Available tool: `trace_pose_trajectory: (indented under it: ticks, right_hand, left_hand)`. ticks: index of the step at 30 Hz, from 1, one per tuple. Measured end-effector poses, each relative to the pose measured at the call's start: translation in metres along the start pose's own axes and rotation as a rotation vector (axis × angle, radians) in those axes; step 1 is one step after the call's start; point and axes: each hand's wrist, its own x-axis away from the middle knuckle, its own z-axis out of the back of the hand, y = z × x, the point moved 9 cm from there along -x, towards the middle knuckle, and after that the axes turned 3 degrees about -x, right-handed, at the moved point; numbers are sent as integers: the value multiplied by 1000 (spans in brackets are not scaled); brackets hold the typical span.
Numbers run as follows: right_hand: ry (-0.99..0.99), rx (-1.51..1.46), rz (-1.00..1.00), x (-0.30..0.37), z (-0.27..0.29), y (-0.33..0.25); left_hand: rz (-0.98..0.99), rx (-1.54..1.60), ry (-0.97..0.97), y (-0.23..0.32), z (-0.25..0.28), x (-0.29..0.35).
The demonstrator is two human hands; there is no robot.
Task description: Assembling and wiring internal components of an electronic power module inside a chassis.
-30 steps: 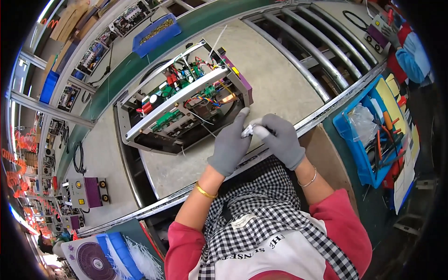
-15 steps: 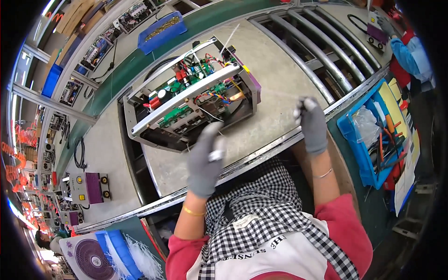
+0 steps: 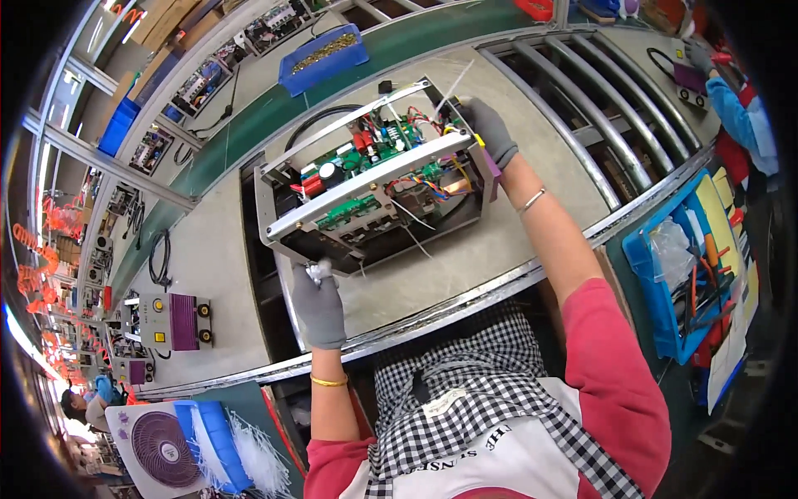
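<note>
Benchtop (image 3: 575, 185) stretches right to steel rollers (image 3: 584, 114), nearward to a metal edge (image 3: 457, 306); open-framed chassis (image 3: 370, 183) sits back from it, leaving room between. Right hand (image 3: 489, 131) meets its right end, can't tell whether those fingers grip; left hand (image 3: 320, 308), by its near-left corner, pinches a small white piece (image 3: 318, 270).

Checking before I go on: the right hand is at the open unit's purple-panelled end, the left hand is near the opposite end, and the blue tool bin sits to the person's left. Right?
One slip: the blue tool bin sits to the person's right, as the head view shows.
</note>
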Motion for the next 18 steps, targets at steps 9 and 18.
trace_pose_trajectory:
  ticks: [9,18]
  right_hand:
    - [-10,234,303,80,-18,-20]
    - [-25,389,65,253,-51,66]
  left_hand:
    - [-162,-176,-18,-36,-7,-80]
    - [-92,364,-347,-67,-79,-189]
